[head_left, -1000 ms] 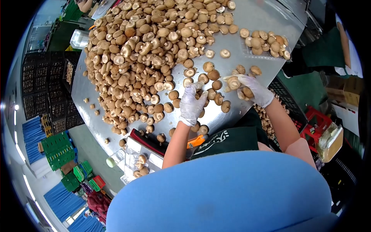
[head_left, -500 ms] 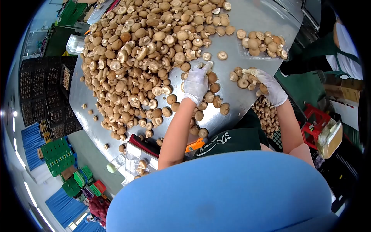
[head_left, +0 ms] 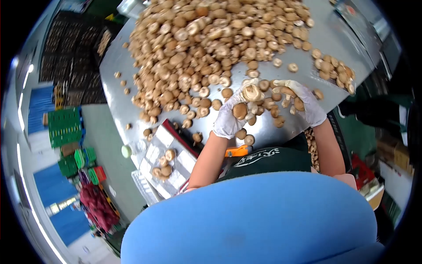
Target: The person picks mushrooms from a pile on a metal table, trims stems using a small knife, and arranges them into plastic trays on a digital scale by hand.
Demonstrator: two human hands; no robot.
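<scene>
Brown shiitake mushrooms (head_left: pixel 252 92) fill the gloved left hand (head_left: pixel 226 118), cupped upward around several caps above the metal table (head_left: pixel 325 31). The gloved right hand (head_left: pixel 311 108) curls its fingers round a few more mushrooms just beside it. Loose ones lie below and between the hands, and a large pile (head_left: pixel 189 57) spreads beyond. With so many caps in a shallow grip, an outer one could slip and roll toward the table's near edge; squeezing harder to stop that could bruise caps or snap stems.
</scene>
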